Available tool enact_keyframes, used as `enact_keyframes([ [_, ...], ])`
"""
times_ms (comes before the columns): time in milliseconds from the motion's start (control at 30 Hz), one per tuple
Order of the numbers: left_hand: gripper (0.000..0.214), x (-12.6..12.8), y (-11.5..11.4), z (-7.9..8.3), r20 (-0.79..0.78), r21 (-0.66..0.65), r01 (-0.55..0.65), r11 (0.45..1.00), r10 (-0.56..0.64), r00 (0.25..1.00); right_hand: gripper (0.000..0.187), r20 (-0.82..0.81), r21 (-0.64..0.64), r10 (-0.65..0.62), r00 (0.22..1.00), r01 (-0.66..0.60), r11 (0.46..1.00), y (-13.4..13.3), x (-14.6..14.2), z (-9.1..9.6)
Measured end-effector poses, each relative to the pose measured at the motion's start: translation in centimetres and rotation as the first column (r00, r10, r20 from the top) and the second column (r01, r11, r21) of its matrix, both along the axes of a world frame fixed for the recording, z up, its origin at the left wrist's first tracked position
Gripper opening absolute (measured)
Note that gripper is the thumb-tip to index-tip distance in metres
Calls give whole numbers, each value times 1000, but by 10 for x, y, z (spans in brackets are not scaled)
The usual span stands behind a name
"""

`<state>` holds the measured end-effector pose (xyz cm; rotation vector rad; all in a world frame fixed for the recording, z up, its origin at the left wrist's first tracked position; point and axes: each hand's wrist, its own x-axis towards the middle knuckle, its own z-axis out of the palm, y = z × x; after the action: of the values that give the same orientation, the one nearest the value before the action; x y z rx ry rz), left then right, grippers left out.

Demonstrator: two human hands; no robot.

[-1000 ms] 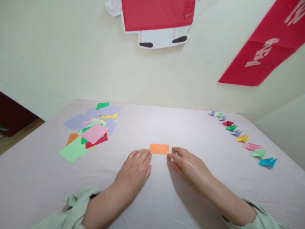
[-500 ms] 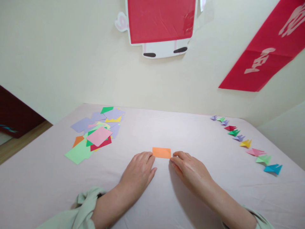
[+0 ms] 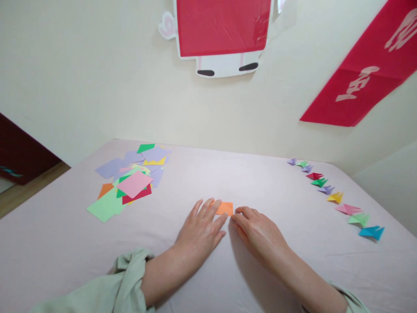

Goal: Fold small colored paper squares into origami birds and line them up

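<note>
A small folded orange paper (image 3: 224,208) lies flat in the middle of the table. Spread over its left part are the fingers of my left hand (image 3: 203,226), which is open and rests palm down, covering that end of the paper. At the opposite end, my right hand (image 3: 257,228) has its thumb and fingers closed together at the paper's lower right corner. Its fingertips partly hide each other, so the exact grip there is hard to see.
A loose pile of coloured paper pieces (image 3: 133,184) lies at the left. Along the right side runs a slanting row of several small folded paper figures, with a blue one (image 3: 372,233) nearest. The cloth-covered table (image 3: 208,174) meets a wall with red decorations (image 3: 224,28).
My left hand has moved right and its fingers have spread over the left part of the orange paper, which was fully visible before. My right hand stays at the right end.
</note>
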<state>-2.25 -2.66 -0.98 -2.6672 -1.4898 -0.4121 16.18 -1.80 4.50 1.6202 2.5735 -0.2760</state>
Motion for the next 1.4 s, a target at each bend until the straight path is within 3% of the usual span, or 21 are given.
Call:
enact_keyframes([
  [167,35,-2,-1,2,-5,1,34,999,-34,999,24,-16,4,-1,1000,1,1000,1,0,-1],
  [500,25,-24,-8,24,-54,-91,-79,993,74,996,22,-39,43,16,999,-14,999,1,3,-5],
  [700,37,-22,-8,16,-40,-91,-78,993,75,996,23,-273,-13,-63,960,62,998,23,13,-7],
  [867,42,-25,-1,1,31,-66,-61,996,63,998,29,-525,-50,-152,838,147,988,47,12,-27],
  [1033,44,-27,3,-3,93,-74,-60,995,67,993,22,-671,-221,-241,702,121,968,46,7,-33],
  [1200,58,-27,2,-1,236,-92,-76,993,96,967,22,-776,-460,-428,464,50,887,40,2,-28],
  [1300,45,-25,0,6,332,-97,-83,992,111,937,23,-774,-535,-510,374,42,844,34,-5,-28],
  [1400,26,-23,-2,13,434,-180,-18,983,96,896,22,-791,-532,-502,351,13,847,27,-13,-27],
])
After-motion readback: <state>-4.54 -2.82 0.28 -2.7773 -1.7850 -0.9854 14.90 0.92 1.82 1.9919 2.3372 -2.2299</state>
